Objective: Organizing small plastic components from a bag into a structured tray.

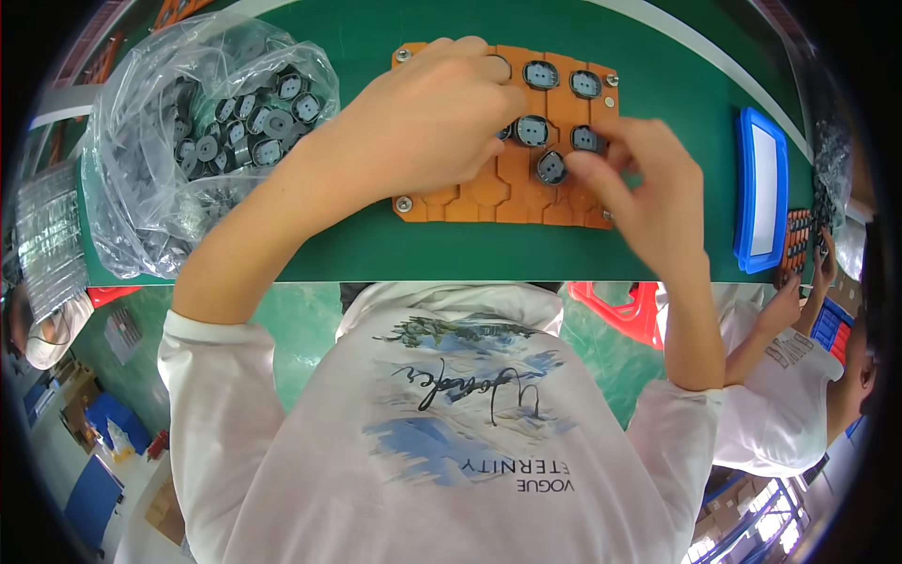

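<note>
the fingers of the right hand [650, 174] are bent and slightly parted, thumb tip at the edge of a tilted round part [551, 167], forefinger beside a seated part [583, 139]; whether they grip either cannot be told. the fingers of the left hand [442, 108] curl downward, tips hidden, so what they hold cannot be told. the green tabletop [362, 246] spreads beneath. on it, a clear plastic bag [132, 169] of dark parts [289, 86] slumps left of the left forearm; the orange tray [456, 205] lies under both hands; a blue tray [748, 188] lies to the right. in the orange tray, round parts [540, 75] fill upper pockets, and the tilted round part is lower, just left of the right thumb. small bolts [404, 204] mark the tray's corners.
</note>
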